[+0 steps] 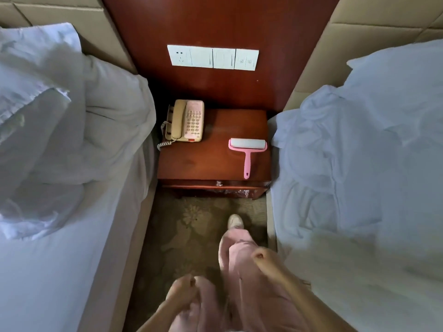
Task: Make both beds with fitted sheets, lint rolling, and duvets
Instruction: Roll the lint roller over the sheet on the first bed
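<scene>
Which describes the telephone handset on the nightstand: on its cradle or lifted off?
On its cradle. The handset lies lengthwise along the left side of the telephone, beside the keypad, on the nightstand.

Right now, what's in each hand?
Left hand: loosely curled, holding nothing.
Right hand: loosely curled, holding nothing; lint roller untouched on the nightstand.

**A twin-bedded hotel room, seen from the aisle between the beds**

The setting was a hotel guest room. Two single beds, the left bed [60, 248] and the right bed [359, 259], stood parallel, each backed by a padded tan headboard [374, 22] and strewn with rumpled white linen [79, 116]. Between them a red-brown wooden nightstand [206, 161] carried a corded beige telephone [185, 121]. Above it, a matching wood wall panel [215, 20] held a row of white switches and a socket [212, 57]. Patterned carpet [182, 231] covered the aisle floor.
</scene>
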Motion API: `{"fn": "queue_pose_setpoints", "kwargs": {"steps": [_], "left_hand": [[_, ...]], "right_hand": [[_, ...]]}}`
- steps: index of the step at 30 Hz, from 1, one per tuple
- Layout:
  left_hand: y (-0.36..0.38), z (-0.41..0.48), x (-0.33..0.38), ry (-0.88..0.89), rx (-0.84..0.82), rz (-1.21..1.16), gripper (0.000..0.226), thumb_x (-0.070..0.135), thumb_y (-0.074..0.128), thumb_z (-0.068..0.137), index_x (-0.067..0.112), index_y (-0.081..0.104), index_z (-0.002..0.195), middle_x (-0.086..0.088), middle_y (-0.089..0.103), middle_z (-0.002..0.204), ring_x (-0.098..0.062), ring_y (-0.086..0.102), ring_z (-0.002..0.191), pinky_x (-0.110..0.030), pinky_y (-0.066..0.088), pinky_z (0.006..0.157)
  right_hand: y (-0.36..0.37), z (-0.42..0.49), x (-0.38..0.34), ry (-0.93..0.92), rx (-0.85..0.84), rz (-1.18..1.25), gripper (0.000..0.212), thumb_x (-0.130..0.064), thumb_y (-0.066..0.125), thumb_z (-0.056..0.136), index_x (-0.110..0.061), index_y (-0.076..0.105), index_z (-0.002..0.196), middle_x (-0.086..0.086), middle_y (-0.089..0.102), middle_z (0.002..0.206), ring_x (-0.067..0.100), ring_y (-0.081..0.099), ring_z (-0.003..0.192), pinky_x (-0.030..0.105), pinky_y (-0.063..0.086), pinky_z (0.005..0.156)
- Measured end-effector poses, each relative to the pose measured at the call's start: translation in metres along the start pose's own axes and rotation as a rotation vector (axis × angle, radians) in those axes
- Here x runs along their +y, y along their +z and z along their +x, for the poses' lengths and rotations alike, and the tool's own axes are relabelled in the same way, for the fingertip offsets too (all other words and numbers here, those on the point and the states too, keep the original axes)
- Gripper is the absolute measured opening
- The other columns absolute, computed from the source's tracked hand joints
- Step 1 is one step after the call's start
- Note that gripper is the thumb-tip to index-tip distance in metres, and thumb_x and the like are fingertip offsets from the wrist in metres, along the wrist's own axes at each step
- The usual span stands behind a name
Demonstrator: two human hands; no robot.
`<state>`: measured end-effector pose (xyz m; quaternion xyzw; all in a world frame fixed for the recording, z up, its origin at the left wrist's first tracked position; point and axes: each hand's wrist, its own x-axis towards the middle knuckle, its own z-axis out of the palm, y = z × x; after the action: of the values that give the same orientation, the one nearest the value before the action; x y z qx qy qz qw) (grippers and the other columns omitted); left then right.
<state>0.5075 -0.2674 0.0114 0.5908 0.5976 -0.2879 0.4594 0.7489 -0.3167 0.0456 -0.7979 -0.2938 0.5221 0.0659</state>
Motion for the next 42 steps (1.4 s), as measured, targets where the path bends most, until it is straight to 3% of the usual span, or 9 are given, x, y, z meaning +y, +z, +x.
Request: {"fn": "queue_pose_setpoints", "kwargs": {"steps": [3, 7, 11, 17, 20, 25, 32, 37, 42], "left_hand": [[-0.061, 0.033, 0.074, 0.068, 0.088, -0.106, 0.026, 0.017, 0.045, 0.091, 0.033, 0.046, 0.071, 0.005, 0.059, 0.092, -0.011, 0.055, 0.085, -0.022, 0.044, 0.075], [-0.122, 0.093, 0.160, 0.165, 0.153, -0.279, 0.023, 0.014, 0.045, 0.096, 0.015, 0.064, 0.107, -0.004, 0.066, 0.106, -0.019, 0.060, 0.100, -0.020, 0.041, 0.079], [-0.154, 0.157, 0.205, 0.194, 0.209, -0.313, 0.026, 0.013, 0.043, 0.095, 0.013, 0.064, 0.110, -0.004, 0.067, 0.108, -0.018, 0.060, 0.097, -0.017, 0.038, 0.072], [-0.159, 0.246, 0.214, 0.145, 0.151, -0.226, 0.028, 0.019, 0.041, 0.097, 0.013, 0.061, 0.115, -0.008, 0.065, 0.111, -0.026, 0.059, 0.105, -0.028, 0.045, 0.080], [-0.153, 0.277, 0.206, 0.155, 0.164, -0.231, 0.028, 0.016, 0.041, 0.096, 0.013, 0.063, 0.114, -0.007, 0.066, 0.107, -0.023, 0.059, 0.102, -0.029, 0.045, 0.083], [-0.138, 0.303, 0.188, 0.097, 0.146, -0.257, 0.028, 0.013, 0.043, 0.095, 0.013, 0.063, 0.114, -0.004, 0.066, 0.104, -0.018, 0.058, 0.095, -0.021, 0.038, 0.073], [-0.123, 0.299, 0.180, 0.058, 0.147, -0.299, 0.023, 0.015, 0.046, 0.094, 0.013, 0.066, 0.106, -0.007, 0.063, 0.104, -0.020, 0.058, 0.095, -0.019, 0.033, 0.069], [-0.122, 0.296, 0.179, 0.068, 0.160, -0.313, 0.020, 0.014, 0.046, 0.094, 0.016, 0.065, 0.102, 0.002, 0.061, 0.091, -0.014, 0.055, 0.088, -0.020, 0.036, 0.071], [-0.120, 0.291, 0.171, 0.069, 0.214, -0.380, 0.023, 0.013, 0.047, 0.094, 0.012, 0.065, 0.109, -0.005, 0.067, 0.103, -0.021, 0.061, 0.099, -0.021, 0.039, 0.075]], "right_hand": [[-0.052, 0.074, -0.020, -0.007, 0.080, -0.142, 0.025, -0.018, 0.042, 0.095, -0.013, 0.067, 0.099, 0.006, 0.067, 0.108, 0.022, 0.060, 0.103, 0.028, 0.044, 0.086], [-0.095, 0.157, -0.050, 0.015, 0.120, -0.209, 0.021, -0.020, 0.042, 0.097, -0.013, 0.061, 0.097, 0.003, 0.064, 0.105, 0.013, 0.055, 0.088, 0.023, 0.042, 0.076], [-0.101, 0.239, -0.075, 0.036, 0.161, -0.144, 0.013, -0.025, 0.046, 0.097, -0.015, 0.053, 0.102, 0.003, 0.062, 0.104, 0.013, 0.056, 0.086, 0.022, 0.044, 0.073], [-0.089, 0.331, -0.108, 0.141, 0.364, -0.008, 0.048, -0.040, 0.061, 0.089, -0.010, 0.049, 0.124, 0.006, 0.058, 0.121, 0.024, 0.059, 0.107, 0.034, 0.050, 0.088], [-0.078, 0.362, -0.111, 0.190, 0.358, 0.075, 0.054, -0.043, 0.062, 0.087, -0.011, 0.044, 0.127, 0.006, 0.058, 0.119, 0.025, 0.061, 0.104, 0.037, 0.053, 0.085], [-0.071, 0.396, -0.106, 0.201, 0.355, 0.197, 0.042, -0.038, 0.057, 0.092, -0.009, 0.049, 0.120, 0.005, 0.063, 0.110, 0.022, 0.066, 0.093, 0.032, 0.055, 0.079], [-0.070, 0.397, -0.110, 0.059, 0.483, 0.323, 0.019, -0.015, 0.051, 0.095, -0.003, 0.051, 0.109, 0.011, 0.061, 0.089, 0.023, 0.065, 0.077, 0.042, 0.058, 0.079], [-0.073, 0.381, -0.111, -0.038, 0.604, 0.302, 0.012, -0.012, 0.052, 0.094, -0.002, 0.052, 0.100, 0.006, 0.056, 0.078, 0.010, 0.054, 0.060, 0.028, 0.054, 0.072], [-0.069, 0.360, -0.119, -0.181, 0.537, 0.256, 0.008, -0.008, 0.054, 0.092, -0.011, 0.047, 0.092, -0.005, 0.052, 0.066, 0.011, 0.055, 0.057, 0.013, 0.044, 0.058]]}}
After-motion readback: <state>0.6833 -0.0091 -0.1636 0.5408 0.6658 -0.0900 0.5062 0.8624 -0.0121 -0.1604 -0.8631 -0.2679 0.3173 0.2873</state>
